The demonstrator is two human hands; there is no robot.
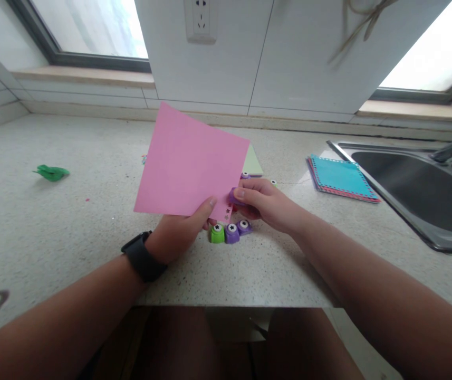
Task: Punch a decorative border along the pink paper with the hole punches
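A sheet of pink paper (194,158) is tilted up above the counter. My left hand (182,232), wearing a black watch, grips its lower edge with the thumb on top. Pinched in my right hand (263,203) is a purple craft punch (236,196), set at the paper's right edge near its lower corner. Star-shaped holes (228,211) run along that edge below the punch. Just beneath, on the counter, stand a green craft punch (217,233) and two purple craft punches (232,233), close together. Further punches behind the paper and my right hand are mostly hidden.
Pale green paper (253,161) lies behind the pink sheet. A stack of blue and red sheets with patterned edges (342,177) rests beside the steel sink (407,184) at right. Crumpled green material (51,172) lies far left on the speckled counter (71,232).
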